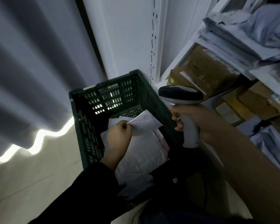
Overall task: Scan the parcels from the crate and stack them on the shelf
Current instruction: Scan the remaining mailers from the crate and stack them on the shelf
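A dark green slatted crate (153, 101) stands on the floor below me, with white padded parcels (141, 152) lying inside. My left hand (119, 136) reaches into the crate and pinches the corner of a small white parcel (144, 122), lifted at a tilt above the others. My right hand (199, 122) grips the handle of a grey barcode scanner (181, 96) just over the crate's right rim, its dark head pointing left. The white shelf (183, 54) rises to the right.
The shelf holds stacked white mailers (242, 39) on the upper level and brown cardboard boxes (205, 71) below. A grey curtain (31, 70) hangs on the left over a pale floor (31, 175). A white wall post (153, 38) stands behind the crate.
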